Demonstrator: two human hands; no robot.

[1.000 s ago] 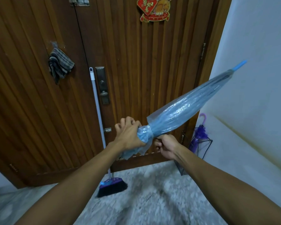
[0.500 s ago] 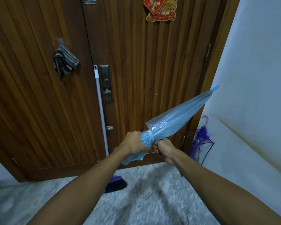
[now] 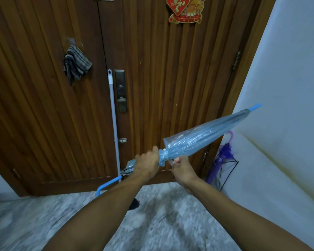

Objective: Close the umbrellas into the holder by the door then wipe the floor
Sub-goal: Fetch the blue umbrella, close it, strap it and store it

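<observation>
A folded, translucent blue umbrella (image 3: 203, 138) slants from lower left to upper right in front of the wooden door, its blue tip near the right wall and its curved blue handle (image 3: 107, 185) below my left forearm. My left hand (image 3: 147, 163) grips the bunched canopy near its lower end. My right hand (image 3: 182, 169) is closed on the umbrella's white strap just beside it. A black wire holder (image 3: 228, 171) stands in the corner by the door with a purple umbrella (image 3: 223, 154) in it.
A broom with a grey-white pole (image 3: 113, 120) leans on the door (image 3: 43, 105) beside the lock plate, its dark head (image 3: 134, 203) behind my left arm. A striped cloth (image 3: 76, 65) hangs on the door. The speckled floor (image 3: 25, 223) lies below; a white wall (image 3: 288, 105) is at right.
The umbrella's tip has swung lower and then risen slightly, and its blue handle now shows below my left arm. Both hands keep their hold at the bunched canopy.
</observation>
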